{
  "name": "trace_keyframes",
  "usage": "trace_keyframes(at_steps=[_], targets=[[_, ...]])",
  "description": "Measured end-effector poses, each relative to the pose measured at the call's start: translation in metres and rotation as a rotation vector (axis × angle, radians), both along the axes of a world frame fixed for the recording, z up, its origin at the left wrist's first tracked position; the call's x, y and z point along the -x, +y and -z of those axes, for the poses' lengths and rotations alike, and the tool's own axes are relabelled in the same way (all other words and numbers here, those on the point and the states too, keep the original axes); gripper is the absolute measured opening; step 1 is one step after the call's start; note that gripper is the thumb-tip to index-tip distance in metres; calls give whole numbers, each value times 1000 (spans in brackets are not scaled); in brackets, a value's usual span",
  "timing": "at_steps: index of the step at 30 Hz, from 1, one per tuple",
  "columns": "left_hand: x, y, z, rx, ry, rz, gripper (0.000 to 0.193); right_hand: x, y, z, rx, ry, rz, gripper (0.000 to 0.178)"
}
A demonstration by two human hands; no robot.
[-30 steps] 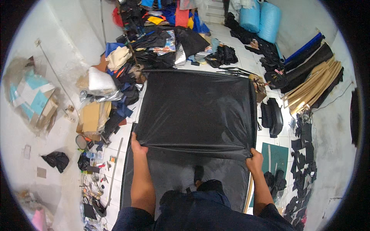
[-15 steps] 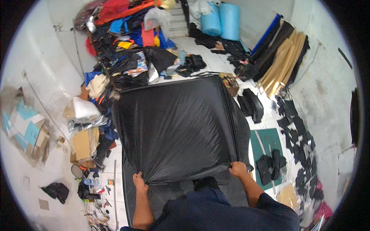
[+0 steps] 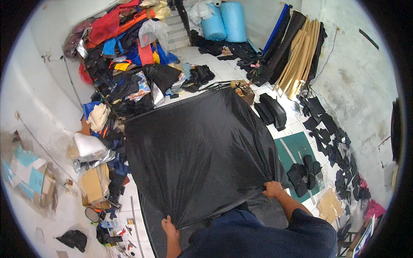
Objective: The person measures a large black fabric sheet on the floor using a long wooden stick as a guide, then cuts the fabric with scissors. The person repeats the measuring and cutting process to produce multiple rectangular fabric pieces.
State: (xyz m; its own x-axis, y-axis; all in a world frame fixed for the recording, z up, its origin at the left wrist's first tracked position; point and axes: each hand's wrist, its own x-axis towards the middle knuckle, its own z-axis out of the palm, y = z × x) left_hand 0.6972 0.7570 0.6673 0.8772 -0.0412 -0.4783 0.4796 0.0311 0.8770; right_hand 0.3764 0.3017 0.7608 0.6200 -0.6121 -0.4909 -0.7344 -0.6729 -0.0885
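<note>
A wide sheet of thin, shiny black fabric (image 3: 202, 150) stretches out in front of me. Its near edge is gripped at the left corner by my left hand (image 3: 171, 228), fingers closed, with creases fanning out from there. On the right, my right hand (image 3: 272, 189) is closed on the same edge, where the folds bunch together. Between the hands the edge hangs taut near my body. Beneath the sheet, more dark material (image 3: 150, 219) shows along the left and near side. The far edge lies close to a heap of scraps.
Piled coloured fabrics (image 3: 116, 34) fill the far left. Blue rolls (image 3: 233, 21) stand at the back, with tan rolls (image 3: 301, 56) leaning right. A green cutting mat (image 3: 286, 148) carries black pieces and a ruler. Black scraps (image 3: 325, 124) line the right wall; cardboard (image 3: 95, 185) lies left.
Both hands have kept hold of the fabric while its near edge moved lower and tilted, left end nearest me. The whole view has turned slightly.
</note>
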Motion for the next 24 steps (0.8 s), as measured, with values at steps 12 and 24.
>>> trace_keyframes(at_steps=[12,24], targets=[[0,-54,-46,147,-31,14,20,-26,-9,-14,55,-182,264,64],[8,-31,-97,118,-68,52,38,13,24,-64,188,-268,78,52]])
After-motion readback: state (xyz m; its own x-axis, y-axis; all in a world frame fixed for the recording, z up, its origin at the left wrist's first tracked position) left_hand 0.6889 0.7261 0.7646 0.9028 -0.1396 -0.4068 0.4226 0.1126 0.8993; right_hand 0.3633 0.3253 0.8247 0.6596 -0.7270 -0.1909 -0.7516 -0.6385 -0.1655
